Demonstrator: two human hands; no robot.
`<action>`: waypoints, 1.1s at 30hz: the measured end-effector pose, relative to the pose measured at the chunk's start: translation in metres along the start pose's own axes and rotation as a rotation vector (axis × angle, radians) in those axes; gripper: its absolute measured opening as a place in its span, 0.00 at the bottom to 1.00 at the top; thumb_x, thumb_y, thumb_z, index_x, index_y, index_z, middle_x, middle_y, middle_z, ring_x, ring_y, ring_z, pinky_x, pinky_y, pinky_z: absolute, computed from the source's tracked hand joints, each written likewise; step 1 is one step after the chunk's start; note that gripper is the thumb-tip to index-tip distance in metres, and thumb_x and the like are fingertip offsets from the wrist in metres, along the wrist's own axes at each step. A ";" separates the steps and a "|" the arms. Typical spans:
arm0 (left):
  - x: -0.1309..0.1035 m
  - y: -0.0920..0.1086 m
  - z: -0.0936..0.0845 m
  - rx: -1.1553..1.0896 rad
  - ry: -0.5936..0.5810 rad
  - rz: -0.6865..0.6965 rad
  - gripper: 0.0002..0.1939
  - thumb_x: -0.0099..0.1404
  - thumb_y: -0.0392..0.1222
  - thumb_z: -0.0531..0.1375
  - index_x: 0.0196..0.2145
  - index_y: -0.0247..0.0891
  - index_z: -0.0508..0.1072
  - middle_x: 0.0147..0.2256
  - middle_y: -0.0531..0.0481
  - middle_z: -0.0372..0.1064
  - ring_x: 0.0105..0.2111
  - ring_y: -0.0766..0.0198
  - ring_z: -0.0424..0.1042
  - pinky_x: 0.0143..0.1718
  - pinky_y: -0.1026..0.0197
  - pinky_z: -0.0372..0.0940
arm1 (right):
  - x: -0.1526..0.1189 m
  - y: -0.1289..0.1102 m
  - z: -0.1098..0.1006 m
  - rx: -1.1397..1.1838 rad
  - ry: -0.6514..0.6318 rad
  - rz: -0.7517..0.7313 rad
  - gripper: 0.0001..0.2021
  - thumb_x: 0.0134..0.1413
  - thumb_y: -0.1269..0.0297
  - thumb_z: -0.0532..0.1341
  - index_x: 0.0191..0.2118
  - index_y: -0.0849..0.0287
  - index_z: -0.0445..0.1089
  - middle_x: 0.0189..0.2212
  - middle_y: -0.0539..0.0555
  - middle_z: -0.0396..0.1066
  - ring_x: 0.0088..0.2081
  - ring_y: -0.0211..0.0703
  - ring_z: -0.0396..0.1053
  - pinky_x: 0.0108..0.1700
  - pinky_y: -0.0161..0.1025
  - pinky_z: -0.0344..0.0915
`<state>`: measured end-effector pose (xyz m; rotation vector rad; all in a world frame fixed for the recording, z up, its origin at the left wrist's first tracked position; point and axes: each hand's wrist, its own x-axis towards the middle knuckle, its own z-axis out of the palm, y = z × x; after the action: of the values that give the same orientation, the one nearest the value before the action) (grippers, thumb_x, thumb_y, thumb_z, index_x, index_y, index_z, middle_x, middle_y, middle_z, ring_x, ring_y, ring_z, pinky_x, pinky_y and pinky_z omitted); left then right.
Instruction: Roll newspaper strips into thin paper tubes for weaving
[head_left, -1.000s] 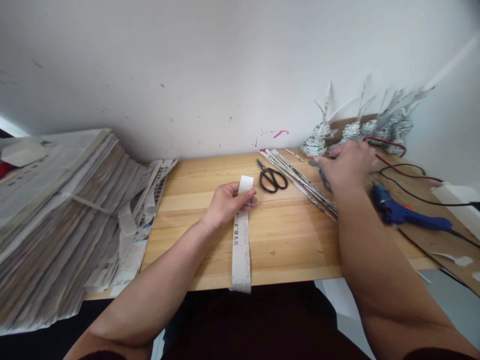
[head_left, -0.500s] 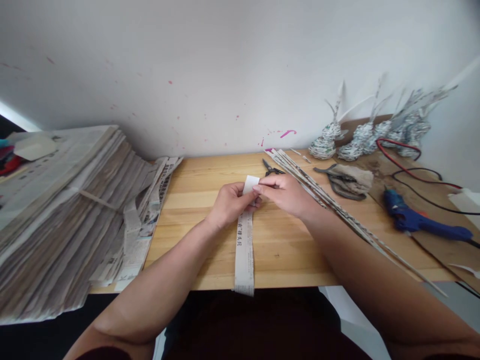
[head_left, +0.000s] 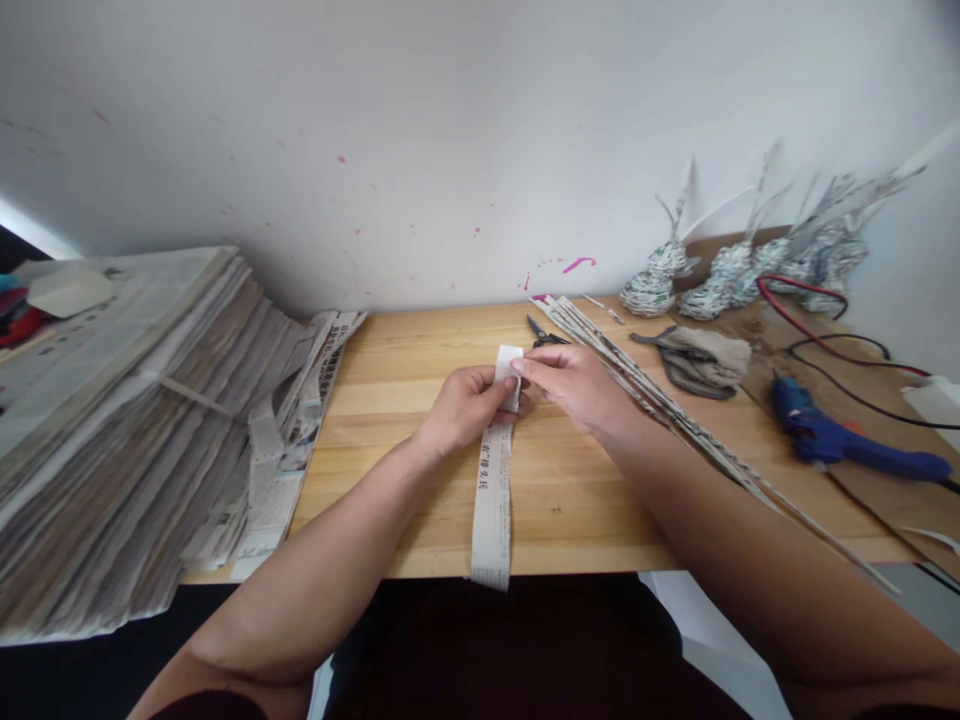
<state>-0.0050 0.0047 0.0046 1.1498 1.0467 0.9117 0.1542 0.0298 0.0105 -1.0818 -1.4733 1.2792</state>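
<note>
A long newspaper strip [head_left: 493,505] runs up from the table's front edge, its lower end hanging slightly over. My left hand [head_left: 472,405] is closed on the strip near its top, thumb lying across the paper. The blank white top end stands up past the fingers. My right hand [head_left: 570,380] pinches the right edge of that top end between thumb and fingertips. Just behind the right hand lie dark-handled scissors [head_left: 538,333], partly covered by it. Thin rolled paper sticks [head_left: 660,400] lie slantwise under and beside my right forearm.
A tall tied stack of newspapers [head_left: 172,430] and loose cut strips [head_left: 300,440] fill the left side. At right are a grey cloth [head_left: 709,360], a blue glue gun [head_left: 847,440], red and black cables [head_left: 795,290], and several woven paper figures [head_left: 652,285] by the wall.
Both hands and the strip's top end have shifted slightly right in view. My right thumb has slid to the strip's edge, a little further from the left thumb.
</note>
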 end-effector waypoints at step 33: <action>-0.003 0.005 -0.001 -0.028 -0.058 -0.019 0.15 0.63 0.49 0.62 0.36 0.32 0.75 0.30 0.44 0.75 0.29 0.64 0.75 0.31 0.63 0.69 | 0.002 0.001 -0.004 0.166 -0.168 0.180 0.21 0.46 0.44 0.67 0.26 0.61 0.70 0.21 0.49 0.64 0.23 0.34 0.60 0.22 0.33 0.51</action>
<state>-0.0071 0.0032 0.0101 1.1348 0.9940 0.8704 0.1575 0.0329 0.0095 -1.0345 -1.3871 1.6233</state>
